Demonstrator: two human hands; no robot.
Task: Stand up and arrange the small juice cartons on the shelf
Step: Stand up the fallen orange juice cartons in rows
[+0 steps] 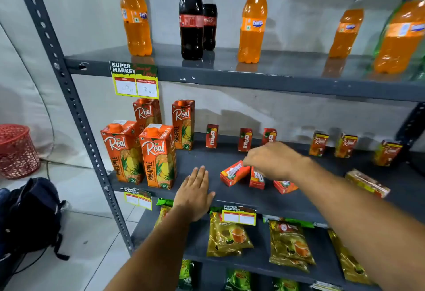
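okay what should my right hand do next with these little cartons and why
Probably close the right hand on the fallen red carton under its fingertips and tip it upright, since it lies on its side while three small cartons behind stand.

Six soda bottles [253, 19], four tall pineapple cartons [158, 156], ten small juice cartons [235, 173], four of them lying down.

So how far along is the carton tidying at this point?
Partway. Three small Maaza cartons and three small Real cartons already stand along the back of the middle shelf. The right hand is reaching onto a cluster of fallen red cartons; the left hand rests flat on the shelf. Left: that cluster, plus a toppled carton at the right.
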